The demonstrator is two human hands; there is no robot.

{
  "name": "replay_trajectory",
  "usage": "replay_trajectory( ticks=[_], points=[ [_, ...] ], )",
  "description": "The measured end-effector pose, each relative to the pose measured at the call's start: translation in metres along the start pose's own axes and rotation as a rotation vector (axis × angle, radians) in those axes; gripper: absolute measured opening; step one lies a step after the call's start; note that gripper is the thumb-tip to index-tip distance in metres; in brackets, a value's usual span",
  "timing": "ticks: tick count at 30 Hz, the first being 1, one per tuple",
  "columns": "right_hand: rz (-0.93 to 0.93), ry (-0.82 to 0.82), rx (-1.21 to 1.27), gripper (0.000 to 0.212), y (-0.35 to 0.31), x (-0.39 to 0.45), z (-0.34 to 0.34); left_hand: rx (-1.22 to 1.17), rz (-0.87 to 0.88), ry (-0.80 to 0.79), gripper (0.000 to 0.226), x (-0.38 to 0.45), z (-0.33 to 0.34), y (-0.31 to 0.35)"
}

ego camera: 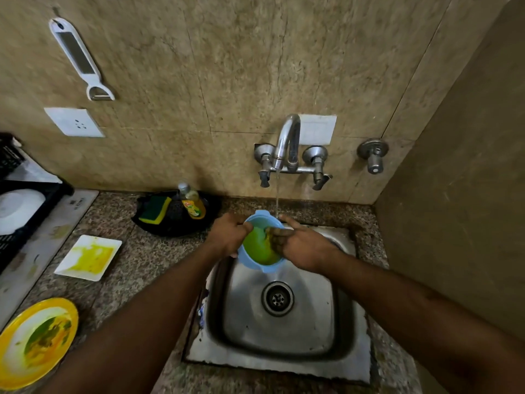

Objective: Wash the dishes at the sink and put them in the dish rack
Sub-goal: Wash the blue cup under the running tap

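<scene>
Steel sink [284,336], left hand [227,234] gripping blue bowl [264,267] — right hand [301,245] fingers inside

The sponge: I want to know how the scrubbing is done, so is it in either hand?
No, the sponge lies on the counter beside the soap bottle, apart from both hands.

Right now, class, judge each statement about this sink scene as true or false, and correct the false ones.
1. Water runs from the tap. True.
2. The left hand holds the blue bowl by its rim. True.
3. The right hand holds the sponge. False: the sponge lies by the soap bottle; the hand's fingers rub inside the bowl.
4. The square white plate is clean. False: it carries yellow residue.
5. The yellow plate is in the sink. False: it sits on the counter.
</scene>
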State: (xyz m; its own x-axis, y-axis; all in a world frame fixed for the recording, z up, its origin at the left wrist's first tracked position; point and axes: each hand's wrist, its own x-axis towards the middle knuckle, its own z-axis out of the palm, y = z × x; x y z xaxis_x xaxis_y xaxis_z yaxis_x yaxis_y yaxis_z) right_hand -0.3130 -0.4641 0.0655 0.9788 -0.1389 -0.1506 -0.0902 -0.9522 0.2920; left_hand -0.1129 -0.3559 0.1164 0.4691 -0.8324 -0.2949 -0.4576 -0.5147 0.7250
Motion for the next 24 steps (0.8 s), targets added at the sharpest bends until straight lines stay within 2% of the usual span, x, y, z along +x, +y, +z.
replay_trajectory(
  ticks=[2,3,6,8,12,16,19,21,24],
  points=[
    [0.068,-0.027,-0.015,0.03,0.001,0.004,-0.003,-0.105,-0.004,0.031,0.014,0.005,0.005,-0.003],
    [0.108,-0.014,0.013,0.03,-0.002,0.007,-0.005,-0.188,-0.007,0.039,0.018,0.007,0.009,-0.004],
    [0.202,-0.023,0.181,0.035,-0.017,0.014,-0.007,-0.433,-0.002,0.063,0.049,0.004,0.03,-0.009],
    [0.174,-0.053,0.242,0.035,-0.022,0.012,-0.006,-0.355,0.068,0.121,0.068,0.001,0.037,-0.015],
    [0.048,-0.059,0.12,0.029,-0.002,0.005,0.0,-0.3,0.015,0.056,0.063,0.006,0.033,-0.02],
    [0.075,-0.078,-0.042,0.035,0.012,0.01,-0.009,-0.29,-0.067,-0.083,0.058,0.013,0.015,0.005],
    [0.166,-0.052,0.029,0.037,-0.002,0.016,-0.014,-0.468,-0.123,0.02,0.051,0.007,0.015,0.017],
    [0.211,0.02,0.154,0.041,-0.011,0.018,-0.012,-0.531,-0.062,0.117,0.053,-0.006,0.03,0.012],
    [0.09,0.072,0.164,0.028,-0.009,0.009,0.002,-0.457,-0.039,0.188,0.044,-0.019,0.039,-0.004]
  ],
)
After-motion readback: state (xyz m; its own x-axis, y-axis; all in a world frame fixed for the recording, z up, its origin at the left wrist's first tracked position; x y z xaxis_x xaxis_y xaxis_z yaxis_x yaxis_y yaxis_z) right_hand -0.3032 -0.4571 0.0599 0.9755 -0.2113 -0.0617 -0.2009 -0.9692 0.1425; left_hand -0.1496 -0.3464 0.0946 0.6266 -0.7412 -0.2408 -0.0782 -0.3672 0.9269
